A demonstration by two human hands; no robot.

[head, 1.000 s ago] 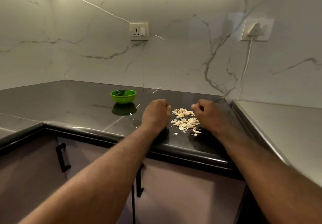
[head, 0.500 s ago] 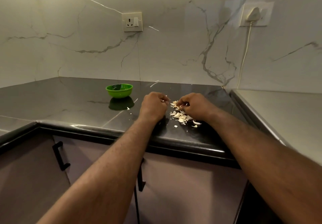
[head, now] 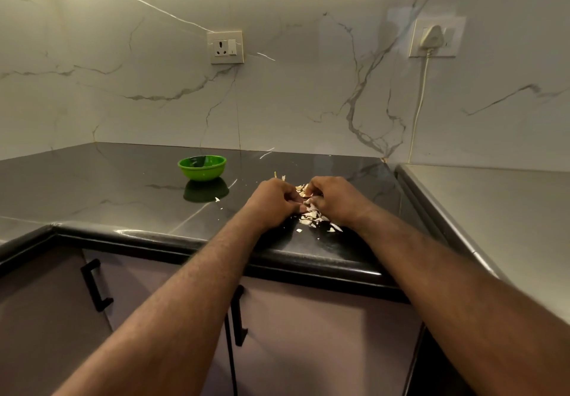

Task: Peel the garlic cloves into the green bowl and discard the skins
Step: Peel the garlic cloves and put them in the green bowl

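Only one view: head cam, worn high, looking fwd & down along both forearms. Facing the marble wall (head: 308, 102) beyond the fingers (head: 316, 189). Sitting fairly close, wide-angle, catching fingers & garlic skins (head: 311, 218) approx mid-frame, green bowl (head: 202, 167) left of fingers, cabinet doors (head: 308, 334) below fingers, nearer the cam.

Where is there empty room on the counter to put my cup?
Bare counter lies left of the bowl toward the corner, and behind it to the wall. It is crowded where the left hand and right hand meet over the skins.
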